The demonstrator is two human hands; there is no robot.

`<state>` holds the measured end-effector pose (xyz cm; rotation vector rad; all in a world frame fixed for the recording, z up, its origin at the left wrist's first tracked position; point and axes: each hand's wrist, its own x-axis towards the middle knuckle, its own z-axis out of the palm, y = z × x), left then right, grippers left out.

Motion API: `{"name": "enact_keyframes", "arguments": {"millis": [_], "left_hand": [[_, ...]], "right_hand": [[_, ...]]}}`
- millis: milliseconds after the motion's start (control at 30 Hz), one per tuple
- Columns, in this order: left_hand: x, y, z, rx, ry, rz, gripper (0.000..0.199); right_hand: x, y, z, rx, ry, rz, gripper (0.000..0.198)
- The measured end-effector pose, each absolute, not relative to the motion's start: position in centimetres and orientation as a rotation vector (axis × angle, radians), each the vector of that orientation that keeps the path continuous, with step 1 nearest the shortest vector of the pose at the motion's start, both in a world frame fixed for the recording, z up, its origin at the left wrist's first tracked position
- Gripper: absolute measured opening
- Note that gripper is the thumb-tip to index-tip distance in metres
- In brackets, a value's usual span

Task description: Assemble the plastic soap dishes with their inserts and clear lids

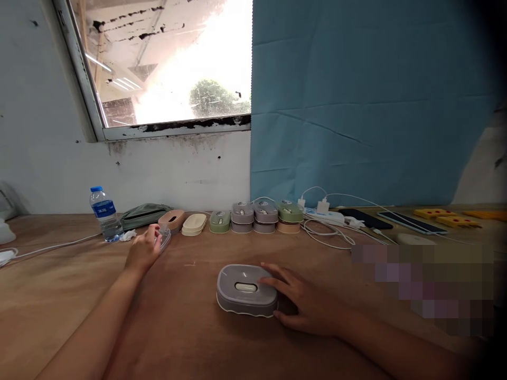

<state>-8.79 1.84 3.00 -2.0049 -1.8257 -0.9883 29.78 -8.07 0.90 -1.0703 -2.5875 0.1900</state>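
Observation:
A grey oval box (247, 301) with a slot in its top sits upright on the table in front of me. A pale piece (245, 287) shows in that slot. My right hand (304, 303) grips the right end of this box, thumb at the near lower edge and spread fingers on the top and far side. Farther off to the left, my left hand (146, 247) has its fingers curled in a pinch on a clear plastic piece (163, 229). Under that hand lie clear and greyish parts (165, 241), partly hidden by the fingers.
Along the wall stand an orange oval box (172, 220), cream parts (194, 225), a green box (219, 221) and stacked boxes (265, 214). A water bottle (105, 215) and green pouch (146, 214) are at left. Cables (330, 235), a power strip (325, 215) and phones (412, 221) lie right.

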Motion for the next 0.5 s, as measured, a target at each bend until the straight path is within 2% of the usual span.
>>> {"name": "enact_keyframes", "arguments": {"millis": [267,367,500], "left_hand": [[-1.5,-0.6,4.4,-1.784,-1.364,-3.147,0.031],[0.8,-1.7,3.6,-1.941,-1.36,-3.515,0.03],[2.8,-3.2,2.4,-2.302,-1.318,-3.56,0.031]], "right_hand": [[29.1,-7.7,0.4,-0.736,-2.457,-0.087,0.066],[28.5,-7.7,0.3,-0.742,-2.362,-0.094,0.062],[27.8,-8.0,0.3,-0.805,-2.298,-0.046,0.061]]}}
